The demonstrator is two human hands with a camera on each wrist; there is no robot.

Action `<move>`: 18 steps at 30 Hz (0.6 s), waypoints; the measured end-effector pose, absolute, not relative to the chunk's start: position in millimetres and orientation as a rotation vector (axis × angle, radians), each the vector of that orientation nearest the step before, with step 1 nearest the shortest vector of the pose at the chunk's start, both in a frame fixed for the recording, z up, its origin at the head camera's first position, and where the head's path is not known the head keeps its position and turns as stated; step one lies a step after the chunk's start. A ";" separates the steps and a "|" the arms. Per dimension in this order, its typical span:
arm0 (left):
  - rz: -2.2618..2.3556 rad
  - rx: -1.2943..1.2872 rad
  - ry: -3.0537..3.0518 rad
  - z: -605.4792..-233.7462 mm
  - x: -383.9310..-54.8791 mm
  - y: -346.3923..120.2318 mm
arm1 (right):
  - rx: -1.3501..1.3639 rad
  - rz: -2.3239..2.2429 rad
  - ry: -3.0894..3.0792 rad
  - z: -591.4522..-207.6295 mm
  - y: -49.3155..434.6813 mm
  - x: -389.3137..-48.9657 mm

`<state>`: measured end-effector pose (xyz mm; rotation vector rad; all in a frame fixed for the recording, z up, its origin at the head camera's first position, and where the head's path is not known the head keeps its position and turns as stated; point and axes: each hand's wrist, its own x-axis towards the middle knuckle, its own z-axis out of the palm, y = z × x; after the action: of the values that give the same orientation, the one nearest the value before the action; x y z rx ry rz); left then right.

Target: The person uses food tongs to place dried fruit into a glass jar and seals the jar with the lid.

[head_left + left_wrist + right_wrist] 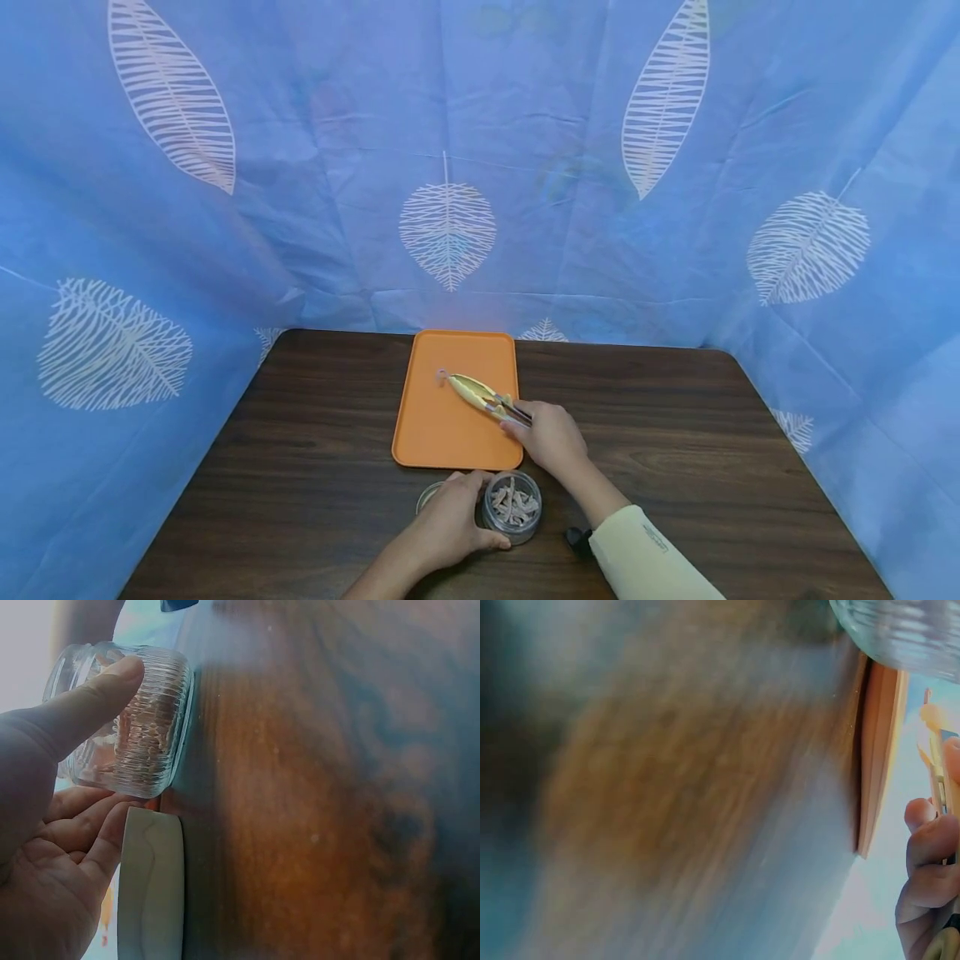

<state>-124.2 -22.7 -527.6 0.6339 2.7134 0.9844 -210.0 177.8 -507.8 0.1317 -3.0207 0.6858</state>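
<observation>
My right hand grips a pair of tongs with pale yellow heads, reaching over an orange tray. At the tongs' tips, above the tray's upper left part, is a small pinkish piece. My left hand holds a clear ribbed jar standing on the table, thumb on its near side and fingers round the far side. Several pale dried strips fill the jar, which has no lid on. Beside the left hand lies a round lid, mostly hidden by that hand in the head view.
The dark wooden table extends to both sides of the tray. A small black object lies by the right sleeve. Blue curtains with white leaf prints hang behind and at the sides.
</observation>
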 end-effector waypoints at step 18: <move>1.026 0.621 2.720 -529.3 -121.8 -22.4 | -0.047 0.788 -2.935 -503.5 235.3 -151.1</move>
<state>-121.8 -22.4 -529.3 0.6215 2.7201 1.0261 -151.1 235.3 -503.5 -0.0474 -2.9354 0.7884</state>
